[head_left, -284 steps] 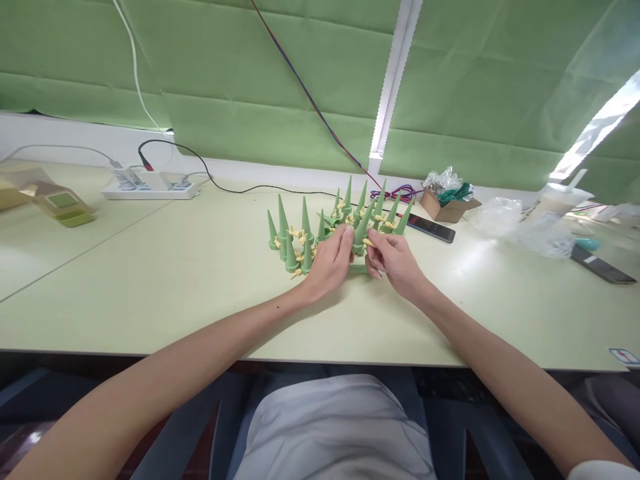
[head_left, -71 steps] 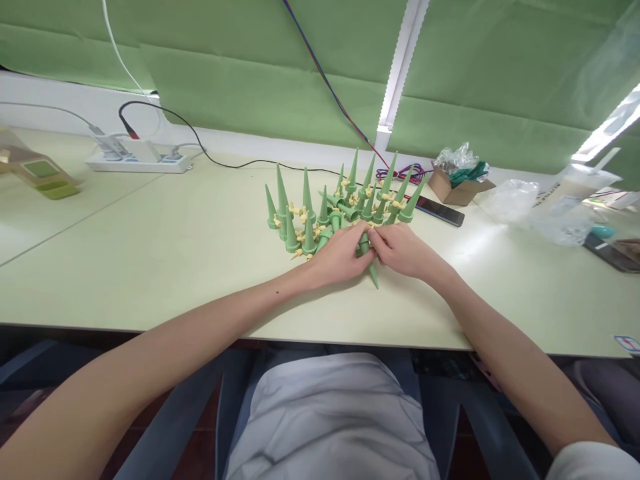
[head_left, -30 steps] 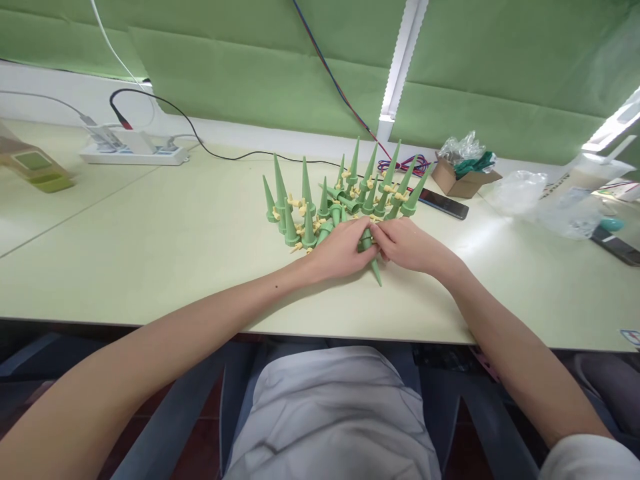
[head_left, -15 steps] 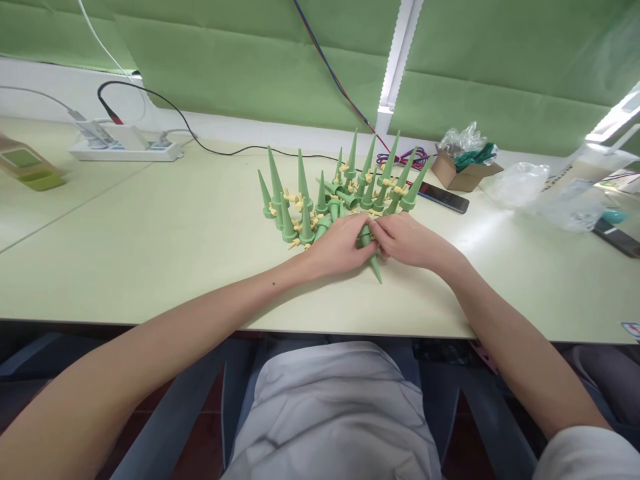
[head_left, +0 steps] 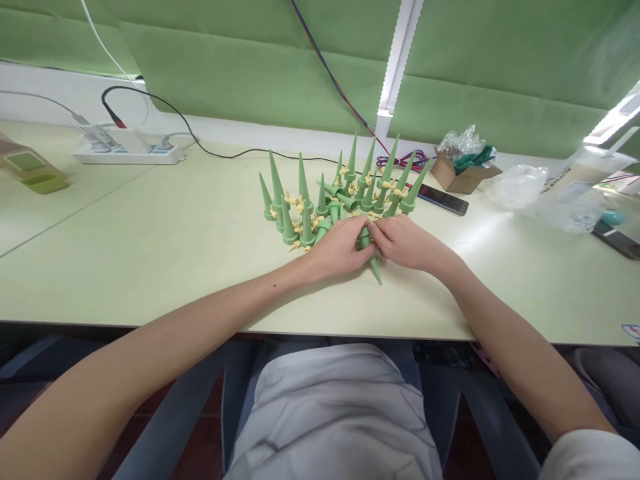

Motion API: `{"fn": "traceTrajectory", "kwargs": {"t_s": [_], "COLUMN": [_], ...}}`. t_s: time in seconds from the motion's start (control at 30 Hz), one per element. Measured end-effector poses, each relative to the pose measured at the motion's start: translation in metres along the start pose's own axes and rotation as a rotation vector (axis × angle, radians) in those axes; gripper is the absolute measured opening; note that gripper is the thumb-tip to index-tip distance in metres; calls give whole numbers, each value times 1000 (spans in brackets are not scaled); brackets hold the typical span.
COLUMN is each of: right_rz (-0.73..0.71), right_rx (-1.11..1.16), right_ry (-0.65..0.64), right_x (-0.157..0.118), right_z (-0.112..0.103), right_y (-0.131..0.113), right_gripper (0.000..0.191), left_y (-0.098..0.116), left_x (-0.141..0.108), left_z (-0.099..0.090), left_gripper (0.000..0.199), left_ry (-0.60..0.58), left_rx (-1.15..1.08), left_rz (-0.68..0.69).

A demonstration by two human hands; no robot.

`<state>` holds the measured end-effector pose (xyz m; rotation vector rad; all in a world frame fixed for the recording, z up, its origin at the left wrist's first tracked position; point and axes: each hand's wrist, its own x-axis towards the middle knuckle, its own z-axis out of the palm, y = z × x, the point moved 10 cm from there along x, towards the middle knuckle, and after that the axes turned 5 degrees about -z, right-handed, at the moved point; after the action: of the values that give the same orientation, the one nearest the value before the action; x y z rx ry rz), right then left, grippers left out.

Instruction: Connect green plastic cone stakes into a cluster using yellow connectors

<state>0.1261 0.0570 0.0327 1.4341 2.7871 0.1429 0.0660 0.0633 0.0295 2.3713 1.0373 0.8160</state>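
Note:
My left hand (head_left: pixel 344 245) is closed around a green plastic plant watering spike (head_left: pixel 375 268), whose tapered tip points down toward the table's front edge. My right hand (head_left: pixel 403 243) pinches at the upper end of the same spike, its fingertips touching my left hand's. Whatever small part lies between those fingers is hidden. Just beyond both hands stand several similar green spikes (head_left: pixel 306 227) with pale yellow valves (head_left: pixel 299 200). A few spikes lie on their sides among the upright ones (head_left: pixel 345 198).
A phone (head_left: pixel 443 199) lies behind my right hand, near a small cardboard box (head_left: pixel 457 175) with plastic and green stuff inside. Farther right are clear plastic bags (head_left: pixel 520 185), a cup (head_left: pixel 575 177) and another phone (head_left: pixel 617 240). At the left are a power strip (head_left: pixel 130 156) and a yellowish package (head_left: pixel 35 170).
The whole view has shifted very slightly. Both hands keep the same hold on the spike, and the other things stay where they were.

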Motion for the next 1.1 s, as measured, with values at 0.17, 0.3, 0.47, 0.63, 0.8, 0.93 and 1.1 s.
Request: {"fn": "traceTrajectory", "kwargs": {"t_s": [0.17, 0.3, 0.47, 0.63, 0.8, 0.93, 1.1], "right_rz": [-1, 53, 134, 120, 123, 130, 132], "right_rx": [29, 128, 335, 430, 547, 700, 916], "right_ry": [72, 127, 218, 352, 405, 462, 532], "right_x": [0, 0, -1, -4, -8, -11, -10], "right_z": [-2, -7, -13, -21, -25, -27, -21], "right_y": [1, 5, 11, 15, 18, 20, 26], "right_gripper": [32, 38, 43, 41, 47, 61, 67], "left_y": [-1, -2, -1, 4, 10, 14, 17], "left_x": [0, 0, 0, -1, -3, -6, -9], "left_z": [-2, -4, -11, -19, -25, -28, -30], "left_gripper": [17, 16, 16, 15, 13, 10, 12], "left_ry": [18, 47, 112, 161, 202, 236, 266], "left_rx": [-12, -24, -60, -81, -94, -114, -163], "left_rz": [0, 3, 25, 40, 78, 138, 178]}}
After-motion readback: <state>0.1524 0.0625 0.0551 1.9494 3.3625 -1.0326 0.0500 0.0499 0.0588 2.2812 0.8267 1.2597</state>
